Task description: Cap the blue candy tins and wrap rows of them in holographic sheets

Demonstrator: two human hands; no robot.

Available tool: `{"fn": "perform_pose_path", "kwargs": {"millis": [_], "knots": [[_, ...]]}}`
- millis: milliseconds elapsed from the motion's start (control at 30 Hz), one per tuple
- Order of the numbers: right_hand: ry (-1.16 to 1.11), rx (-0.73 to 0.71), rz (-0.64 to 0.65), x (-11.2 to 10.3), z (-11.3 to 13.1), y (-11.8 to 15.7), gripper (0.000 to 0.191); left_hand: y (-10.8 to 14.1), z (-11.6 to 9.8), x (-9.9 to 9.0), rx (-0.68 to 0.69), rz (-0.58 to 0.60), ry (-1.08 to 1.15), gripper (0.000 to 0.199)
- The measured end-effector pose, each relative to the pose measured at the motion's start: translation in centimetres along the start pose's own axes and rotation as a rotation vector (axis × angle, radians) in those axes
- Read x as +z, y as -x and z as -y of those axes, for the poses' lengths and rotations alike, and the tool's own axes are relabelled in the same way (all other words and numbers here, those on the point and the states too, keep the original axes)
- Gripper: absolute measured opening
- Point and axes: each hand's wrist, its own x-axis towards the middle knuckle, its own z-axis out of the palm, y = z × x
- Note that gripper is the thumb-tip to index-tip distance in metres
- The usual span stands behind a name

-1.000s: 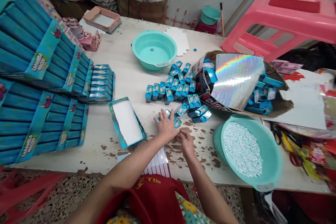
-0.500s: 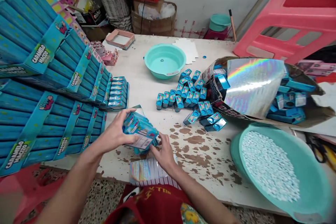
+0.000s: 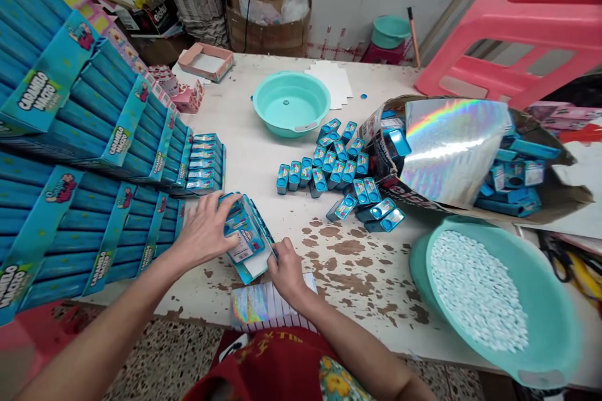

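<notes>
Near the table's front edge a blue display box (image 3: 251, 269) holds several small blue tins (image 3: 242, 232), with a white bottom showing beside them. My left hand (image 3: 204, 232) is curved round the tins at the box's left side. My right hand (image 3: 286, 266) pinches the right edge of the box, its fingers closed on it. Just below lies a stack of shiny holographic pieces (image 3: 270, 307). To the right of the hands, a group of blue tins (image 3: 336, 166) stands on the table, and some lie tilted.
Stacked full display boxes (image 3: 113, 138) fill the left side. A turquoise basin (image 3: 291, 103) sits at the back. On the right are a carton (image 3: 423, 203) of tins, a large basin (image 3: 548, 319) of pale candies and a pink stool (image 3: 517, 31).
The box between my hands has turned and lowered, and its white bottom now shows. My left hand has shifted left with its fingers spread more. The whole view has moved slightly.
</notes>
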Motion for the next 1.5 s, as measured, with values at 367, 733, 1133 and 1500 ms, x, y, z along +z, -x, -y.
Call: {"fn": "perform_pose_path", "kwargs": {"millis": [367, 733, 1133, 1500], "knots": [[-0.158, -0.072, 0.168, -2.4, -0.2, -1.3, 0.057, -0.8, 2.0, 1.6, -0.039, 0.125, 0.348, 0.065], [0.062, -0.066, 0.269, -0.9, 0.9, -2.9, 0.084, -1.8, 1.3, 2.5, -0.176, -0.064, -0.043, 0.049], [0.043, -0.004, 0.286, -1.0, 0.9, -2.9, 0.068, 3.4, -3.0, 3.9, -0.181, -0.068, 0.149, 0.092], [0.103, -0.045, 0.254, -0.6, 0.8, -2.9, 0.071, 5.1, -4.7, 6.0, -0.021, -0.163, -0.012, 0.049]]}}
